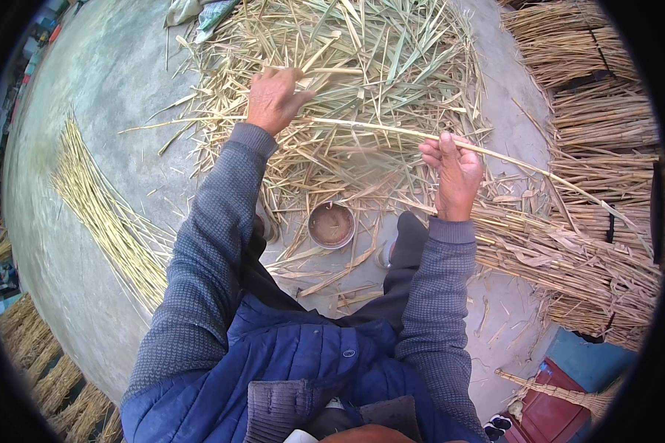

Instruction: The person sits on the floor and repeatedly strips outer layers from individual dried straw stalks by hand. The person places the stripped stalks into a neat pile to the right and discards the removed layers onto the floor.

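Note:
A long, thin pale reed stalk (377, 127) runs across in front of me, from the far left to the right. My right hand (457, 177) is closed on it, palm up, pinching it between thumb and fingers. The stalk's dry, leafy end slopes away to the right past that hand. My left hand (275, 97) is over the left part of the stalk, which passes beneath it near the wrist. Its thumb stands apart from the bent fingers. A tan strip (334, 71) lies by those fingertips; whether they touch it, I cannot tell.
A broad heap of dry leaves and husks (391, 59) covers the floor ahead. Between my feet stands a small round bowl (332, 242). Yellow stripped stalks (103, 199) lie at left; bundled reeds (561, 255) are at right. A dark red object (558, 413) sits at lower right.

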Motion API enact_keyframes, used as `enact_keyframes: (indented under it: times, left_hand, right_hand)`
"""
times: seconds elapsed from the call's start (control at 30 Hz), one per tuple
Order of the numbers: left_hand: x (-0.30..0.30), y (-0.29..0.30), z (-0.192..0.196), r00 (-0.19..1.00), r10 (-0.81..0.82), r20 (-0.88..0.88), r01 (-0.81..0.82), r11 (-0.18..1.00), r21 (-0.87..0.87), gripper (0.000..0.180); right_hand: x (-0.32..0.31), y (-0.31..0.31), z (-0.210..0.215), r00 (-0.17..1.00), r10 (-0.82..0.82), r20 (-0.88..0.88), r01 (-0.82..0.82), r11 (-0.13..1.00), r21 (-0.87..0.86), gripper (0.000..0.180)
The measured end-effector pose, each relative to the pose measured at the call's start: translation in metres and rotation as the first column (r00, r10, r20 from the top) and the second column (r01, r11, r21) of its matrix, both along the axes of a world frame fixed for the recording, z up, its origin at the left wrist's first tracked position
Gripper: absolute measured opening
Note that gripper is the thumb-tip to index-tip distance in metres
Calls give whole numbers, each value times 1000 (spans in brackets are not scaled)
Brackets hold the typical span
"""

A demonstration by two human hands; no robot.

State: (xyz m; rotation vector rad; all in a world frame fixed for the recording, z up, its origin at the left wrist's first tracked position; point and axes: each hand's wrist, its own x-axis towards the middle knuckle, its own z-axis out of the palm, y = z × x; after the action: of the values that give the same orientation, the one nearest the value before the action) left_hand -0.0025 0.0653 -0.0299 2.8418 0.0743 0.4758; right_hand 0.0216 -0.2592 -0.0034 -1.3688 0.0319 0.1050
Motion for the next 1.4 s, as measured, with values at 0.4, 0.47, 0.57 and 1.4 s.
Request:
enact_keyframes:
  times: [0.4, 0.47, 0.57, 1.4]
  left_hand:
    - [-8, 1, 20, 951, -303, -63, 299, 952, -67, 16]
    - [-14, 14, 24, 958, -187, -217, 187, 982, -25, 19]
    - [-15, -7, 26, 940, -293, -173, 258, 945, -201, 21]
    - [0, -41, 2, 918, -371, -139, 132, 618, -775, 21]
  right_hand:
    - [9, 2, -2, 999, -17, -29, 21, 989, 148, 28]
    - [12, -3, -1, 995, -19, -98, 31, 992, 125, 29]
    - [5, 12, -6, 995, 48, -85, -36, 990, 140, 25]
    - [2, 5, -12, 997, -29, -70, 36, 995, 97, 33]
